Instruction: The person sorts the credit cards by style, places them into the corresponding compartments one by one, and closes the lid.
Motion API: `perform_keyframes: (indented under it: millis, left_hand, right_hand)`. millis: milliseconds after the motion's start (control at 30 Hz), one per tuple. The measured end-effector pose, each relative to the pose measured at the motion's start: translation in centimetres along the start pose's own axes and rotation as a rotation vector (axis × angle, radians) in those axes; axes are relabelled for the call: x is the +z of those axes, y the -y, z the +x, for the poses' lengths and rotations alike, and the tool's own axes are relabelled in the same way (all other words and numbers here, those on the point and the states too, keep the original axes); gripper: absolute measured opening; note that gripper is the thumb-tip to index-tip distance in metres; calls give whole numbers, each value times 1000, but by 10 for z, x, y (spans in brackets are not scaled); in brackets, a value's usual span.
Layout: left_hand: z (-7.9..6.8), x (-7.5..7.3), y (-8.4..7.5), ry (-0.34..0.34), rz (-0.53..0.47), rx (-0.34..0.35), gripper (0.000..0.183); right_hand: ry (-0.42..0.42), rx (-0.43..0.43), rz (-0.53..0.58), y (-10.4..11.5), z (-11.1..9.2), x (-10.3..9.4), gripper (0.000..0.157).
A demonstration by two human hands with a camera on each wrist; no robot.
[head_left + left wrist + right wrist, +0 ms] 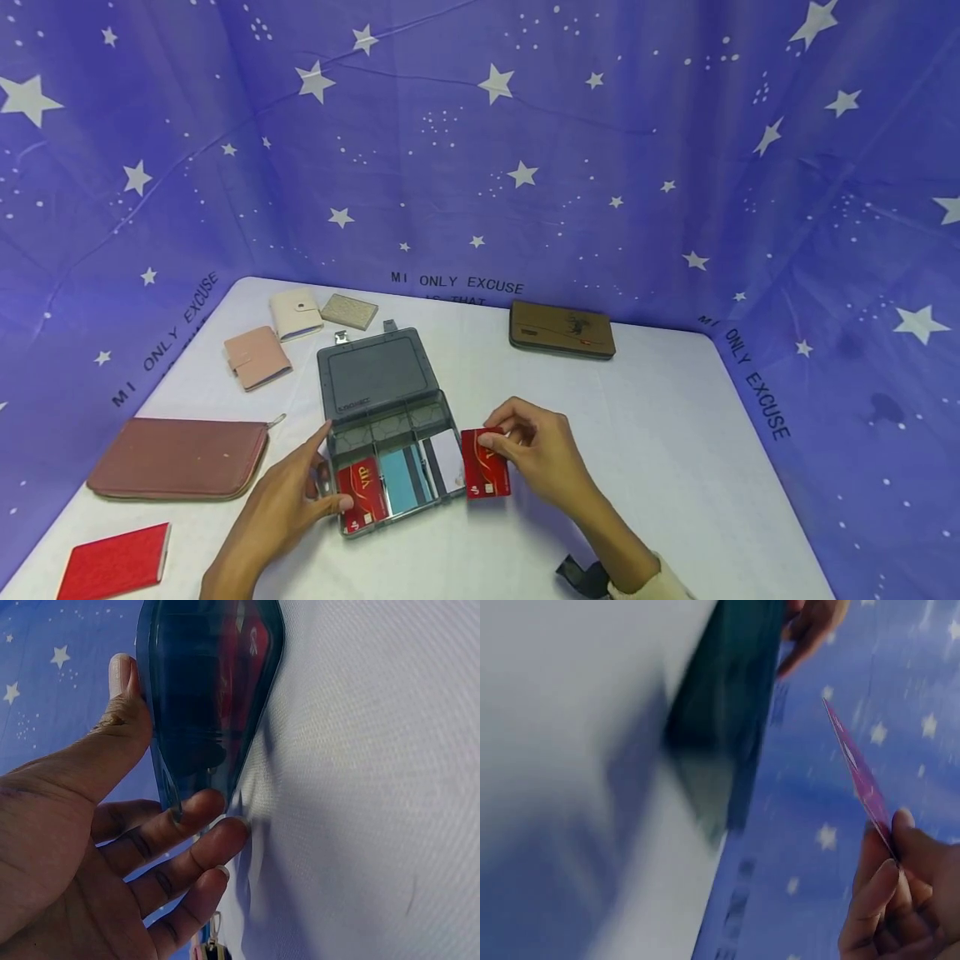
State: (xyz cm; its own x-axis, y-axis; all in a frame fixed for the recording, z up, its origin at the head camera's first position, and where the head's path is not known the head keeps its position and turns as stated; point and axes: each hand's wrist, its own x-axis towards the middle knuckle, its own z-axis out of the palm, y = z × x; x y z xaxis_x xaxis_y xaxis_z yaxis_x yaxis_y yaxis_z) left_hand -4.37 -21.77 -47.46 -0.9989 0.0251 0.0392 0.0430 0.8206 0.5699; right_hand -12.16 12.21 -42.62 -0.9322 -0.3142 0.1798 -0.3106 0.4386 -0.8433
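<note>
My right hand [542, 446] pinches a red card [487, 479] with gold marks between thumb and fingers, beside the right rim of a grey plastic box [397, 518]. Seen edge-on in the right wrist view, the card [859, 776] tilts upward from the fingertips. The box lies with its lid [378, 371] folded back. In its front compartments are a red VIP card [363, 492], a blue card [405, 479] with a dark stripe and a white card [447, 460]. Thumb and fingers of my left hand [281, 498] hold the box's left side.
Left of the box lie a brown zip wallet [183, 458], a red booklet [116, 562] and a pink card holder [257, 358]. Farther back are a cream holder [296, 313] and a beige one [349, 312]. A brown wallet [562, 330] lies at the back right.
</note>
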Motion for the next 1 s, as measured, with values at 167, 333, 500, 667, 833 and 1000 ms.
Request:
perform_keyframes:
  millis: [167,333,500,667,833,1000]
  left_hand:
    - [0,1,0,-10,1,9,105]
    - [1,3,-1,-9,-7,11,105]
    - [1,3,-1,-19,5,10,105]
    - [0,3,0,-25,2,20,104]
    - [0,3,0,-24,4,19,104]
    - [2,1,0,-7,-9,11,105]
  right_hand:
    - [75,31,49,26,12,38,16]
    - [144,3,8,40,20,73,15]
    - [144,-135,-63,46,28,102,15]
    - [123,-284,-273,43,33,129,16]
    - [173,-412,-573,37,31,144,22]
    - [316,-505,-762,34,27,144,25]
